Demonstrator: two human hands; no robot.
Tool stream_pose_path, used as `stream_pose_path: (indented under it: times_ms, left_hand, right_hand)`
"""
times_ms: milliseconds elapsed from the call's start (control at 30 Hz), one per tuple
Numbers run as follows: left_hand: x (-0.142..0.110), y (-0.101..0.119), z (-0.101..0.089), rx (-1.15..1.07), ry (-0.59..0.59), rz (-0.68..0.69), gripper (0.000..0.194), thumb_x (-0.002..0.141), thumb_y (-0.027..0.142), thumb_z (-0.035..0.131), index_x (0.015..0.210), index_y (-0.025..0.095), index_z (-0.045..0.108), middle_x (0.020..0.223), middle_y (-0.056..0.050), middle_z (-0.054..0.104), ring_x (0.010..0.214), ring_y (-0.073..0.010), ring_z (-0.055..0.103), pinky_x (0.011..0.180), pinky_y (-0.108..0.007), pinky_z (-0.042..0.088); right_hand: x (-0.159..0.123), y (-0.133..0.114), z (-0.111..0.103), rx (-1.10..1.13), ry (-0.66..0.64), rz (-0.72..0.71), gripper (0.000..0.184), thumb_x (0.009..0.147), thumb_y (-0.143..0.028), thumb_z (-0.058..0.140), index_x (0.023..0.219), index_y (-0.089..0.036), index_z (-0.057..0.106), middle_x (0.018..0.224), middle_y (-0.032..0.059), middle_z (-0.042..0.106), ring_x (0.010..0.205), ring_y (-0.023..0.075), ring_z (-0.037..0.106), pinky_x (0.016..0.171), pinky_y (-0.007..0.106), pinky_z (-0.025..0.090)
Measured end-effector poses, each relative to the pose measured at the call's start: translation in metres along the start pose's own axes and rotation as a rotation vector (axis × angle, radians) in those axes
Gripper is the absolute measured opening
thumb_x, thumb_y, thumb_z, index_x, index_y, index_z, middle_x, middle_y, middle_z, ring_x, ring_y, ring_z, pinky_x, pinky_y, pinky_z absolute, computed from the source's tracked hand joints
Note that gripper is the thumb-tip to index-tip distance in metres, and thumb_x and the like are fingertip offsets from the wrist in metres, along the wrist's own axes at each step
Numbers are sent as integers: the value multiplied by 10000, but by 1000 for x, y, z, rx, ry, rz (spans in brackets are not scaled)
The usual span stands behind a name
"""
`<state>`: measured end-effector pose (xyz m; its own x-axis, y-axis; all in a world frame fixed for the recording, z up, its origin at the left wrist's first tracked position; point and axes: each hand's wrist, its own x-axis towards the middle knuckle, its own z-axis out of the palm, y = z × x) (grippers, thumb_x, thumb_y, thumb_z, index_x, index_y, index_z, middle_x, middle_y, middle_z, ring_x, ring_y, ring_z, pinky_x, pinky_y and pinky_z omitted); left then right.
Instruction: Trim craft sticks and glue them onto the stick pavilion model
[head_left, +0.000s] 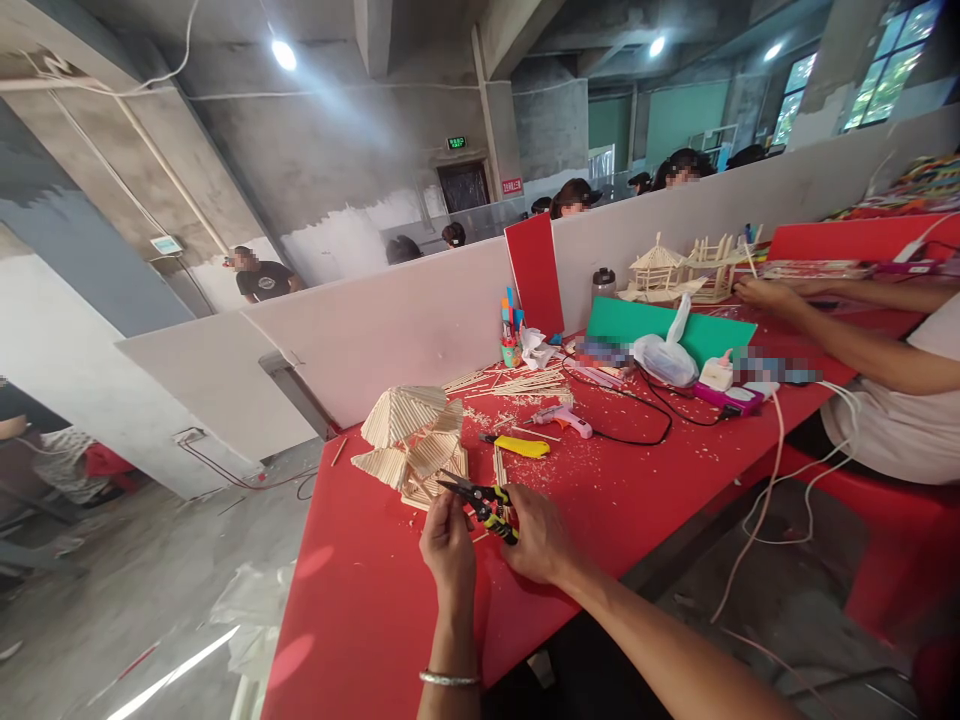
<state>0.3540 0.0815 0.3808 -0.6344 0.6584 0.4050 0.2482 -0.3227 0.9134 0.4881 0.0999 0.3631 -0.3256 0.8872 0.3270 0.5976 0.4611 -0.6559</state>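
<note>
My right hand (538, 535) is wrapped round the yellow-and-black handles of a pair of long-nose pliers (472, 492), whose dark jaws point left. My left hand (448, 535) is pinched closed just below the jaw tips; what lies between its fingers is too small to make out. Just beyond both hands stands a model pavilion (409, 425) built of thin wooden sticks, with a slatted, pointed roof. To its right a yellow utility knife (519, 446) lies on the red table (360, 600). A few sticks (500, 467) lie close behind the pliers, partly hidden by my right hand.
A pink glue gun (566, 418) with a black cord lies among wood scraps. Loose sticks (525, 382), a pen cup (511, 350) and a white plastic bag (666, 358) sit farther back. A power strip (727, 398) trails cables off the edge. A co-worker's hands (765, 292) are at right.
</note>
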Motion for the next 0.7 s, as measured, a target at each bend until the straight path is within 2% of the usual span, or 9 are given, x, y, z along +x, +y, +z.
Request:
stream_pose_path:
  times_ms: [100,233,333,433,533,700]
  left_hand:
    - [-1,-2,0,-12,2,-12,195,763,363,666,750,175,713,575,19,559,464,-104,470,461,-221,408]
    - [-1,-3,1,-30,-10,-3,213,762,373,674,810,172,724,632,4,601,474,-102,468,462,-223,408]
    - [-2,-2,1,-40,-10,4,220,758,385,685,814,176,722,647,0,606,489,-104,469,470,-223,412]
    - [-3,0,1,-52,-9,-24,215,751,395,703,744,180,698,582,21,547,495,-104,454,477,-219,407]
    - [-3,-1,0,-98,-4,-89,237,749,413,715,738,178,687,550,33,514,486,-99,437,472,-215,394]
    - [-2,-1,0,-148,16,-154,283,697,437,761,707,166,678,521,39,501,467,-92,417,449,-215,368]
  right_hand:
    - [-1,1,2,2,-1,-2,448,629,-184,633,1064,-213,531,1028,65,645,915,243,589,767,306,402]
    - [-3,2,4,-16,-19,44,357,658,-193,643,999,-213,539,841,24,647,744,205,592,641,272,335]
    - [-4,3,5,-20,-18,64,311,672,-182,630,966,-213,536,781,12,640,686,192,583,608,270,309]
    - [-4,4,5,-18,28,8,370,654,-151,615,1010,-212,533,897,42,657,799,220,598,671,286,367]
    - [-3,4,4,-29,81,-41,528,621,-138,619,1133,-203,510,1061,84,635,969,263,573,812,342,416]
    - [-3,3,4,-46,85,-54,574,634,-169,623,1193,-197,495,1119,103,609,1028,285,544,891,403,422]
